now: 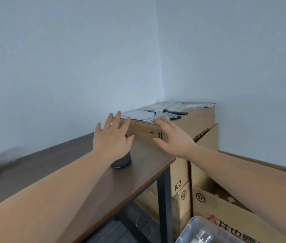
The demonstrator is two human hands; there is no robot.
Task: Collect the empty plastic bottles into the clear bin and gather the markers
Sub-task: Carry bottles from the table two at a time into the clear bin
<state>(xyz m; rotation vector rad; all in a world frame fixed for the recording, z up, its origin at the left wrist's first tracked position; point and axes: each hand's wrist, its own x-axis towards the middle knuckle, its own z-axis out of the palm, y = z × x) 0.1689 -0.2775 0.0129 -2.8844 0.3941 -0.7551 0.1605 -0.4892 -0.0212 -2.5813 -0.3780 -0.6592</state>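
Above the brown table (33, 174) we hold our left hand (111, 137) and right hand (171, 137), both spread wide and empty. At lower right sits the clear bin (198, 228); a dark round object (122, 162) rests under our left hand, beside cardboard boxes (198, 123).

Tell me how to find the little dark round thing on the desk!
Look at the brown wooden desk against the wall. Near its right end, just under the open left hand, sits a small dark round object. It is the only black, low, rounded thing there; the cardboard box beside it is tan and square.
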